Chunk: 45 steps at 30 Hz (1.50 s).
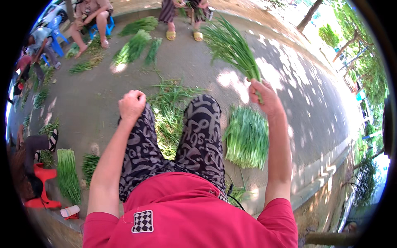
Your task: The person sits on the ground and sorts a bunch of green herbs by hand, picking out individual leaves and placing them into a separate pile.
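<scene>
My right hand is raised out to the right, its fingers wrapped round the lower stalks of a bunch of garlic chives. The long green leaves fan up and to the left from it. Below that hand, on the ground beside my right knee, lies a thick neat stack of chives with pale ends toward me. My left hand is curled closed by my left knee; whatever its fingers may hold is hidden. Between my legs spreads a loose heap of green and yellowish leaves.
More chive bundles lie farther off, and another is at the left by a red stool. A person in yellow slippers sits ahead; others sit at the left. A kerb runs along the right.
</scene>
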Available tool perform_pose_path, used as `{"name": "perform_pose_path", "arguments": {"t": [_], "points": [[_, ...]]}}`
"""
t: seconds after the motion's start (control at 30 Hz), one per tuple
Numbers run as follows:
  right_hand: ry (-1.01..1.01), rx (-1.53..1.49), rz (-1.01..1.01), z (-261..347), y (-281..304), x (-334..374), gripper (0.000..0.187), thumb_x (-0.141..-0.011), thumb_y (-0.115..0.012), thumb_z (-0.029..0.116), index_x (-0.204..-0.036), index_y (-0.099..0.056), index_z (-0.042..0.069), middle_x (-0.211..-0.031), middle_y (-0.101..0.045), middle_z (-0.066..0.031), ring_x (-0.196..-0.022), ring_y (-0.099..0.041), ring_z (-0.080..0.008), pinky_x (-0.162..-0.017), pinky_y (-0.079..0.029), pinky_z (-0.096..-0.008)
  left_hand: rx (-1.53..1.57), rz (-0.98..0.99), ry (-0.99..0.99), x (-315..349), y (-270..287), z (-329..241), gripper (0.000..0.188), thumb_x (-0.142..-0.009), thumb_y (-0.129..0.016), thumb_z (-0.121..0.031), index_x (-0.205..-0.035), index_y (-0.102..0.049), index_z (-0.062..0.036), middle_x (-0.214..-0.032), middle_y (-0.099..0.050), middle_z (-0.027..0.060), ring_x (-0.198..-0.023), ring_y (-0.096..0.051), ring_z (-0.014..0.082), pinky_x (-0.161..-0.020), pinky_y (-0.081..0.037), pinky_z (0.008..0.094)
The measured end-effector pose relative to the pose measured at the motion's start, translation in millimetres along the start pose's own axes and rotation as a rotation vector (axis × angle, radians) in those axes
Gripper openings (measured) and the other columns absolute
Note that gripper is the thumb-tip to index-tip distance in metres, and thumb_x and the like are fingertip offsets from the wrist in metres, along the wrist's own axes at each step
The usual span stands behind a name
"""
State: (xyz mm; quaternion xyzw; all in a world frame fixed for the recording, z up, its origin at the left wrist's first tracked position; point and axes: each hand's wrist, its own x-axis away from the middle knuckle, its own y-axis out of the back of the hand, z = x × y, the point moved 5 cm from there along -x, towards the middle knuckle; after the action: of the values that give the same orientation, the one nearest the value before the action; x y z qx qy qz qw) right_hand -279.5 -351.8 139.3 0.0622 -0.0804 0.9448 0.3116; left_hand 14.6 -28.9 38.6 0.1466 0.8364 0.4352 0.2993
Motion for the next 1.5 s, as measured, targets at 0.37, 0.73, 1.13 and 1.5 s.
{"name": "perform_pose_path", "arguments": {"t": [0.37,0.73,1.13,1.5], "points": [[-0.12,-0.696,0.41,-93.9,-273.3,4.4,0.022,-0.096,-0.055,0.022,-0.107,-0.051,0.004,-0.071,-0.053,0.0,-0.054,-0.048,-0.0091,-0.047,-0.038,-0.0221,1.806,0.638,0.23,69.4,-7.2,-44.6,0.056,-0.093,-0.047,-0.056,-0.107,-0.062,-0.004,-0.095,-0.065,-0.0005,-0.088,-0.06,0.0154,-0.081,-0.048,0.0324],[-0.165,-0.49,0.387,-196.6,-287.2,41.8,0.016,-0.093,-0.057,0.022,-0.087,-0.056,0.008,-0.068,-0.054,0.0003,-0.052,-0.05,-0.0098,-0.046,-0.04,-0.0232,1.581,0.899,0.393,105.3,-18.1,-28.5,0.075,-0.08,-0.069,-0.044,-0.136,-0.039,-0.0033,-0.128,-0.053,0.0155,-0.1,-0.061,0.0169,-0.056,-0.055,0.0211],[0.041,0.342,0.461,-184.7,-249.5,31.1,0.052,-0.087,-0.063,0.04,-0.112,-0.06,-0.005,-0.098,-0.064,-0.0129,-0.089,-0.06,-0.0167,-0.08,-0.047,-0.0305,1.614,0.61,0.543,103.2,-31.9,-4.1,0.03,-0.084,-0.059,-0.01,-0.112,-0.058,-0.0003,-0.122,-0.058,0.0141,-0.112,-0.056,0.0242,-0.094,-0.049,0.0374],[0.467,0.365,0.128,-174.1,-244.6,25.3,0.036,-0.08,-0.07,0.005,-0.114,-0.058,0.004,-0.093,-0.049,-0.0023,-0.069,-0.051,-0.0072,-0.061,-0.044,-0.0205,1.53,0.751,0.518,117.4,-35.6,-1.8,0.025,-0.087,-0.066,-0.013,-0.109,-0.056,-0.0053,-0.094,-0.06,0.0015,-0.077,-0.059,0.0092,-0.068,-0.052,0.0276]]}}
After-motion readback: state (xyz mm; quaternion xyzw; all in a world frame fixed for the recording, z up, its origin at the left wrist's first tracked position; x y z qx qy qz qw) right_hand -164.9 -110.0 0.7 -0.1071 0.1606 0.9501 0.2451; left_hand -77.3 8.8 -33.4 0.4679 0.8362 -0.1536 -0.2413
